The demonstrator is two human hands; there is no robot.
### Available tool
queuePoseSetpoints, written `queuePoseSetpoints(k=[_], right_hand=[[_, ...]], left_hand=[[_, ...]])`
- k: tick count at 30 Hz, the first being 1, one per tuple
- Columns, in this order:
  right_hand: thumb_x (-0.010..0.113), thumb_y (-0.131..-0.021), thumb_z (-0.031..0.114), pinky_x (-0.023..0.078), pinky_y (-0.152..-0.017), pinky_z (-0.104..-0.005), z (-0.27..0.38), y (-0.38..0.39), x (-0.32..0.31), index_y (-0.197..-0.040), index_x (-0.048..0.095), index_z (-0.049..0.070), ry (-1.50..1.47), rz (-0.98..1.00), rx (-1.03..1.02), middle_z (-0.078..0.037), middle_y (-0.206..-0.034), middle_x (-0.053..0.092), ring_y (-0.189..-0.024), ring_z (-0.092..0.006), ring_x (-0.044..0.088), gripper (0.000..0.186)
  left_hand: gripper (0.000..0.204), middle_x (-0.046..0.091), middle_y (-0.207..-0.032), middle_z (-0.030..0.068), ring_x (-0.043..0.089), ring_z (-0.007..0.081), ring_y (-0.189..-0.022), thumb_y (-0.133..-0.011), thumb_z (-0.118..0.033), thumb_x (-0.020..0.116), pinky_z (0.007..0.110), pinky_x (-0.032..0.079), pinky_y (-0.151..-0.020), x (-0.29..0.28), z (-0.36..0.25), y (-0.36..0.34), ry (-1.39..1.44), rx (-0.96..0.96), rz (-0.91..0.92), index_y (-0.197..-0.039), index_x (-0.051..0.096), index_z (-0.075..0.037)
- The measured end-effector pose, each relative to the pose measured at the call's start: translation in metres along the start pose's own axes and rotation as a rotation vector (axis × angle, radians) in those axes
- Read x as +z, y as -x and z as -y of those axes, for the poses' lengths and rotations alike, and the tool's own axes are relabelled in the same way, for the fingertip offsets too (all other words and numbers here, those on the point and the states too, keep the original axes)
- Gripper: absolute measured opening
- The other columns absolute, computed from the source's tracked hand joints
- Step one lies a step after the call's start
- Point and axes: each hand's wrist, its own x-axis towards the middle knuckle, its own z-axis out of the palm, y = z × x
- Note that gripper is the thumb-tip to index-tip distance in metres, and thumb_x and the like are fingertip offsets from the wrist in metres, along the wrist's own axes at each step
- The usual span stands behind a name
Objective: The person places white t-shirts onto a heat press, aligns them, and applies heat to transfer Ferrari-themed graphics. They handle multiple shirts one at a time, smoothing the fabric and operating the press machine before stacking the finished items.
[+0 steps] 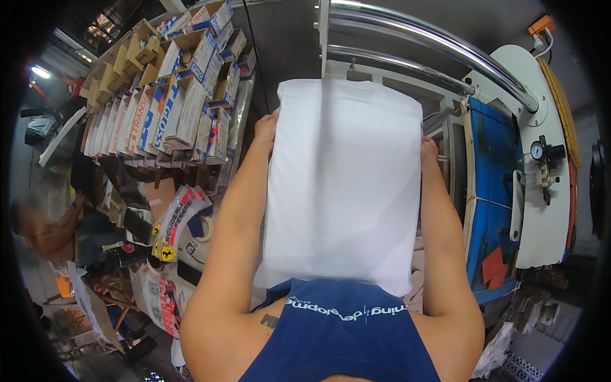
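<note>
A white folded garment [344, 184] lies stretched flat and squarish in front of me, reaching from the press's rails down to my dark blue top. My left hand [266, 130] grips its left edge near the upper part, fingers curled and partly hidden by the fabric. My right hand [428, 149] holds the right edge a little lower, its fingertips also partly behind the cloth. What lies under the garment is hidden.
A white press with steel rails [433, 54], pressure gauge [538, 151] and blue platen [493, 191] stands ahead and right. Stacked cardboard boxes [159, 95] fill the left shelf; rolls of tape [202, 229] and printed sheets lie below. Another person [44, 229] is at far left.
</note>
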Motion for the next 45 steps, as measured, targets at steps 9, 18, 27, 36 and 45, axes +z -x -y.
queuePoseSetpoints(k=[9, 18, 27, 36, 45], right_hand=[[0.073, -0.09, 0.019, 0.053, -0.086, -0.0374, 0.011, 0.02, -0.002, -0.105, 0.072, 0.003, 0.202, -0.181, -0.237, -0.011, -0.105, 0.073, -0.095, -0.0223, 0.066, 0.022], [0.07, -0.095, 0.021, 0.053, -0.084, -0.0384, 0.017, 0.026, -0.001, -0.099, 0.068, 0.003, 0.167, -0.247, -0.339, -0.012, -0.095, 0.071, -0.092, -0.0263, 0.067, 0.019], [0.072, -0.094, 0.021, 0.053, -0.089, -0.0379, -0.006, -0.01, -0.007, -0.111, 0.07, 0.0, 0.32, -0.095, -0.223, -0.012, -0.106, 0.073, -0.098, -0.0232, 0.067, 0.028], [0.072, -0.096, 0.024, 0.052, -0.087, -0.0392, 0.007, 0.005, -0.014, -0.11, 0.07, 0.002, 0.237, 0.006, -0.118, -0.011, -0.104, 0.071, -0.098, -0.0238, 0.066, 0.026], [0.069, -0.086, 0.009, 0.046, -0.102, -0.0479, 0.058, 0.096, 0.04, -0.114, 0.067, 0.003, 0.696, -0.169, -1.17, -0.019, -0.12, 0.066, -0.118, -0.0369, 0.059, 0.029]], left_hand=[[0.037, 0.075, -0.105, 0.0137, 0.073, 0.0197, -0.094, -0.106, -0.029, 0.062, 0.035, 0.06, -0.082, -0.003, -0.006, 0.003, -0.103, 0.031, 0.092, -0.12, 0.068, 0.005], [0.031, 0.07, -0.12, 0.0113, 0.067, 0.0216, -0.111, -0.109, -0.028, 0.058, 0.038, 0.056, -0.096, -0.02, -0.012, 0.005, 0.37, 0.074, 0.162, -0.126, 0.063, -0.002], [0.031, 0.072, -0.1, 0.0056, 0.065, 0.0135, -0.089, -0.102, -0.029, 0.07, 0.031, 0.054, -0.079, -0.006, 0.003, 0.001, 0.075, 0.094, -0.061, -0.114, 0.069, -0.001], [0.025, 0.074, -0.093, 0.0109, 0.069, 0.0197, -0.084, -0.096, -0.024, 0.072, 0.035, 0.054, -0.077, -0.003, -0.031, 0.021, -0.61, 0.379, -0.18, -0.103, 0.074, 0.0], [0.026, 0.066, -0.12, 0.0211, 0.063, 0.0407, -0.11, -0.093, -0.008, 0.065, 0.045, 0.049, -0.1, 0.064, -0.097, 0.088, -0.956, 1.294, 0.165, -0.117, 0.068, 0.001]])
